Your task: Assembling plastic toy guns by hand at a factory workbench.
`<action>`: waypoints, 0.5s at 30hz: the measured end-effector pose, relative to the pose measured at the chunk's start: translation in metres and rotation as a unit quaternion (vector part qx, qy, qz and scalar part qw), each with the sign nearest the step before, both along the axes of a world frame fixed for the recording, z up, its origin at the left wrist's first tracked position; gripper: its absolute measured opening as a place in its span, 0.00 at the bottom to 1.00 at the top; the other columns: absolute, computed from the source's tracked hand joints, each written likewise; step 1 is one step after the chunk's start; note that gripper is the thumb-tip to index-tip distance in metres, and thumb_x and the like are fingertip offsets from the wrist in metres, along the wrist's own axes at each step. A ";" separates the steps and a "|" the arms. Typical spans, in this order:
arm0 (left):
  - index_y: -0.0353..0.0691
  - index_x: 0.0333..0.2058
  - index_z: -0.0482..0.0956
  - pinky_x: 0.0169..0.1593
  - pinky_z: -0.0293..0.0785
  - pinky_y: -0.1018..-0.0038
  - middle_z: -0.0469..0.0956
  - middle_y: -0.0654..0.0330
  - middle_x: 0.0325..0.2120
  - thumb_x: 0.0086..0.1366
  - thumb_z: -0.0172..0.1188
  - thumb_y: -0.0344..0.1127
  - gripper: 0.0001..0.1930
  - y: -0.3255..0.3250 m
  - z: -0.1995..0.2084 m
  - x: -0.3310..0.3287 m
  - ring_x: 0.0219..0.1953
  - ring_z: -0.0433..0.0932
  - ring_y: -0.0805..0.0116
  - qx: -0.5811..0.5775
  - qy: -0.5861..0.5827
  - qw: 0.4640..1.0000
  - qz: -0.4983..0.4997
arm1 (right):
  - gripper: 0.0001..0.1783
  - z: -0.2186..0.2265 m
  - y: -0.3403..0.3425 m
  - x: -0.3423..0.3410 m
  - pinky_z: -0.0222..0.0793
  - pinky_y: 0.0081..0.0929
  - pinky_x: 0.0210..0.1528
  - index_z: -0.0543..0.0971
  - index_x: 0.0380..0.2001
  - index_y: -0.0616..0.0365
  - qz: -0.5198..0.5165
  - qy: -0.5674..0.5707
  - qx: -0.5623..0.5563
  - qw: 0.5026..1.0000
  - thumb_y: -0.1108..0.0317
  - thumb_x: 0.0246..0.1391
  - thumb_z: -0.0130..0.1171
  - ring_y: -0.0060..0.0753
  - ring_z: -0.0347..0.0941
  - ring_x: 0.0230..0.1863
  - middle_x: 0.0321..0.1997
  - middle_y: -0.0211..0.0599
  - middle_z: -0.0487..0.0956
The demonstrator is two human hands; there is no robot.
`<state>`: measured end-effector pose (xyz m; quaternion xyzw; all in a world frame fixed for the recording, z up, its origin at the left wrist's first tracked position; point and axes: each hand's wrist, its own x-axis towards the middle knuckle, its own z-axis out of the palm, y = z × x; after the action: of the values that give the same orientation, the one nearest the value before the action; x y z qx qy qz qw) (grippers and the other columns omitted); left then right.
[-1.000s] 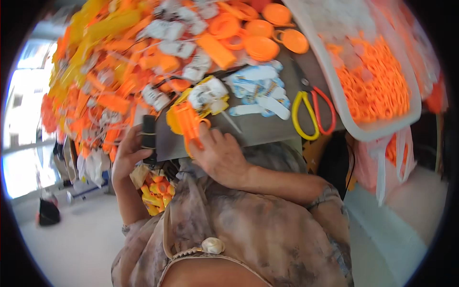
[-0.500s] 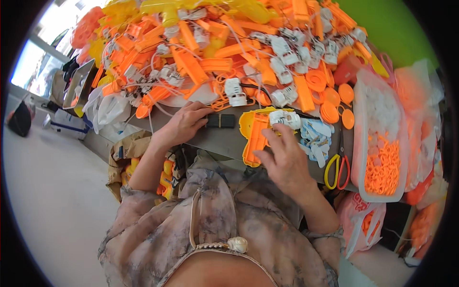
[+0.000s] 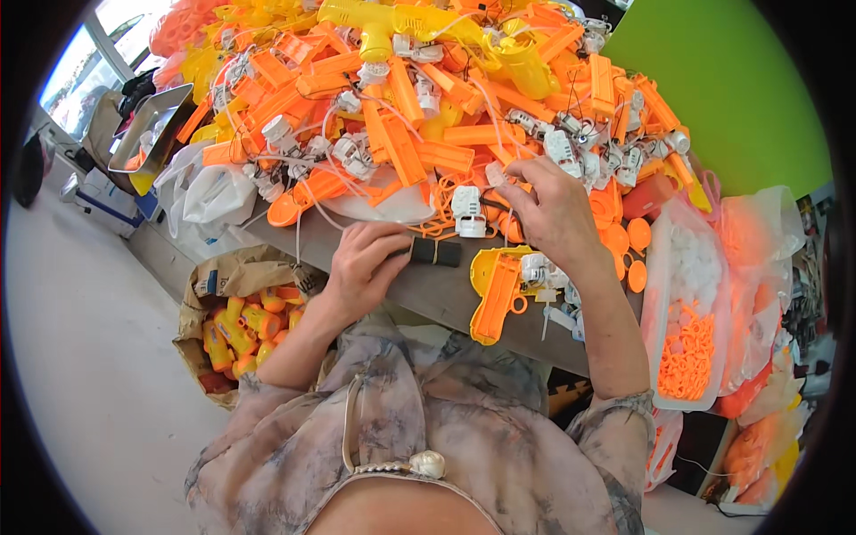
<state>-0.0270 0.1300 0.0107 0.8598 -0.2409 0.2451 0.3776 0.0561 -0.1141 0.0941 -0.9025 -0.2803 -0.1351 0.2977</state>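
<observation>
My left hand [image 3: 364,269] has curled fingers against the left end of a black block [image 3: 435,251] with a band round it; anything between the fingertips is hidden. Over the near edge of the pile, my right hand [image 3: 557,212] has its thumb and forefinger apart beside a small whitish piece [image 3: 496,174]. A white motor-like unit [image 3: 468,212] stands left of that hand. Below it lies a yellow plastic shell [image 3: 484,260] holding an orange trough-shaped part [image 3: 499,299] and a white unit [image 3: 538,267]. A small orange ring [image 3: 517,305] sits beside the trough.
A heap of orange and yellow plastic parts [image 3: 401,143] with wired white units covers the grey table [image 3: 428,290]. On the right stands a clear bin [image 3: 655,357] with orange rings. A paper bag [image 3: 196,308] of yellow-orange pieces sits at lower left, near a metal tray [image 3: 183,111].
My right hand has moved from the yellow shell up to the pile. My left fingers have curled in beside the black block. The view has shifted, showing more of the paper bag.
</observation>
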 end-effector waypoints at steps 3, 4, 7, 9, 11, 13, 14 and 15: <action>0.35 0.35 0.78 0.47 0.67 0.67 0.76 0.53 0.38 0.50 0.62 0.24 0.11 0.004 -0.003 -0.008 0.40 0.74 0.56 -0.025 -0.004 1.000 0.008 | 0.14 0.008 0.002 0.006 0.65 0.33 0.31 0.75 0.35 0.64 -0.003 0.009 -0.014 1.000 0.64 0.50 0.58 0.38 0.71 0.25 0.31 0.42 0.74; 0.34 0.34 0.78 0.46 0.68 0.68 0.76 0.53 0.37 0.50 0.62 0.23 0.10 0.006 -0.002 -0.008 0.40 0.74 0.57 -0.038 -0.018 0.999 0.014 | 0.14 0.008 0.000 0.010 0.66 0.33 0.32 0.76 0.35 0.64 -0.003 -0.009 -0.031 0.999 0.64 0.50 0.58 0.39 0.72 0.25 0.31 0.42 0.75; 0.34 0.33 0.78 0.44 0.69 0.69 0.77 0.53 0.38 0.49 0.62 0.22 0.10 0.011 -0.001 -0.008 0.40 0.74 0.57 -0.067 -0.013 0.997 0.028 | 0.14 0.012 -0.008 0.023 0.66 0.32 0.32 0.76 0.35 0.64 -0.029 0.008 -0.040 0.999 0.64 0.50 0.58 0.38 0.73 0.27 0.32 0.42 0.76; 0.34 0.33 0.78 0.43 0.70 0.69 0.76 0.53 0.37 0.49 0.62 0.22 0.10 0.014 0.000 -0.005 0.40 0.74 0.58 -0.066 -0.021 0.997 0.023 | 0.13 0.020 -0.012 0.031 0.67 0.31 0.32 0.76 0.36 0.64 -0.031 -0.008 -0.043 0.999 0.65 0.50 0.57 0.36 0.73 0.26 0.32 0.42 0.76; 0.36 0.32 0.78 0.42 0.68 0.68 0.77 0.54 0.36 0.47 0.64 0.24 0.10 0.016 0.002 -0.001 0.38 0.74 0.57 -0.074 -0.035 0.996 0.039 | 0.13 0.029 -0.015 0.038 0.66 0.29 0.32 0.76 0.35 0.65 -0.036 -0.022 -0.023 0.999 0.66 0.49 0.58 0.35 0.72 0.26 0.30 0.41 0.76; 0.36 0.32 0.79 0.42 0.69 0.68 0.77 0.54 0.36 0.47 0.64 0.24 0.10 0.019 0.002 0.002 0.38 0.74 0.58 -0.081 -0.032 0.995 0.044 | 0.13 0.040 -0.015 0.044 0.66 0.28 0.31 0.76 0.35 0.65 -0.043 -0.034 -0.029 0.998 0.67 0.49 0.59 0.34 0.72 0.26 0.30 0.40 0.76; 0.36 0.32 0.79 0.41 0.69 0.69 0.77 0.54 0.36 0.47 0.64 0.24 0.10 0.019 0.002 0.005 0.38 0.74 0.58 -0.087 -0.027 0.995 0.048 | 0.12 0.046 -0.015 0.049 0.66 0.28 0.31 0.76 0.34 0.65 -0.054 -0.047 -0.026 0.997 0.67 0.48 0.59 0.34 0.72 0.26 0.29 0.40 0.76; 0.36 0.32 0.79 0.41 0.69 0.69 0.77 0.54 0.36 0.47 0.64 0.24 0.10 0.018 0.005 0.007 0.38 0.74 0.58 -0.088 -0.028 0.995 0.047 | 0.12 0.049 -0.015 0.052 0.66 0.28 0.31 0.76 0.34 0.65 -0.067 -0.059 -0.025 0.996 0.68 0.48 0.59 0.34 0.72 0.26 0.29 0.40 0.76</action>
<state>-0.0196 0.1481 0.0155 0.8263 -0.1884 0.3072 0.4329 0.1080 -0.1295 0.1433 -0.9169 -0.2394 -0.2011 0.2481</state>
